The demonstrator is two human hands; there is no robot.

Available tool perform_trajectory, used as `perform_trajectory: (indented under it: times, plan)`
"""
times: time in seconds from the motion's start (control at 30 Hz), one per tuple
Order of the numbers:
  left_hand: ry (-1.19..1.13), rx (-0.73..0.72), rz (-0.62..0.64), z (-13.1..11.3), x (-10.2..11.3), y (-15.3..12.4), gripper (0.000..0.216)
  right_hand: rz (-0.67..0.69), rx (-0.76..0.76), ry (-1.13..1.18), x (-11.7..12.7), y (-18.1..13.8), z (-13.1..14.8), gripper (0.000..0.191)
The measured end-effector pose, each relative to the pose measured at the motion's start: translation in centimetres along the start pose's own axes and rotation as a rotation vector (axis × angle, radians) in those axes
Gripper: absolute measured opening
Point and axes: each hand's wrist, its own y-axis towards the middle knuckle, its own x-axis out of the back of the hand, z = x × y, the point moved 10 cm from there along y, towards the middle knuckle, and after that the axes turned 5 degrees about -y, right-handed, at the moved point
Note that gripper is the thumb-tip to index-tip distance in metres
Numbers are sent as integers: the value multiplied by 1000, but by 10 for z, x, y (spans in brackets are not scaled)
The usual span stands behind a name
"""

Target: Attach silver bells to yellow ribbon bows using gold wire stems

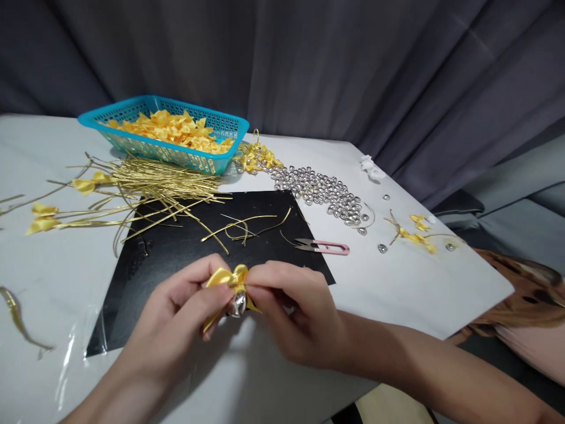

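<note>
Fingers (pixel 216 291) of your left hand (pixel 176 330) and right hand (pixel 291 318) pinch shut on one small yellow ribbon bow (pixel 233 278) with a silver bell (pixel 239 304) hanging under its knot, held just above the near edge of the black mat (pixel 176 253) on the worktop (pixel 397 294). It looks light, soft and easily crushed, so hold it at the knot, not the glossy satin loops. Farther out lie pink snips (pixel 324 247), loose silver bells (pixel 322 191), gold wire ties (pixel 163 182) and a blue basket (pixel 132 112) of bows.
</note>
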Motion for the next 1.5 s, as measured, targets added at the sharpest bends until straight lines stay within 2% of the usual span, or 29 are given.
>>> perform_trajectory:
  times: [0.13, 0.33, 0.67, 0.8, 0.93, 1.07, 1.5]
  plan:
    - [24, 7, -20, -1, -2, 1, 20, -3, -7, 6, 1, 1, 0, 17]
    - [10, 12, -74, -7, -3, 0, 29, 23, 33, -26, 3, 2, 2, 17]
    - [-99, 175, 35, 9, -7, -8, 28, 72, 86, -92, 1, 4, 4, 15]
    - [-111, 204, 27, 15, -4, -7, 27, 87, 91, -72, 0, 3, 4, 16]
    - [-130, 240, 77, 16, -10, -7, 32, 116, 49, -71, 0, 4, 3, 17]
    - [-140, 258, 64, 18, -11, -6, 32, 161, 27, -82, -1, 4, 4, 18]
    - [-164, 292, 121, 21, -13, -8, 33, 81, 33, -22, 0, 3, 3, 17]
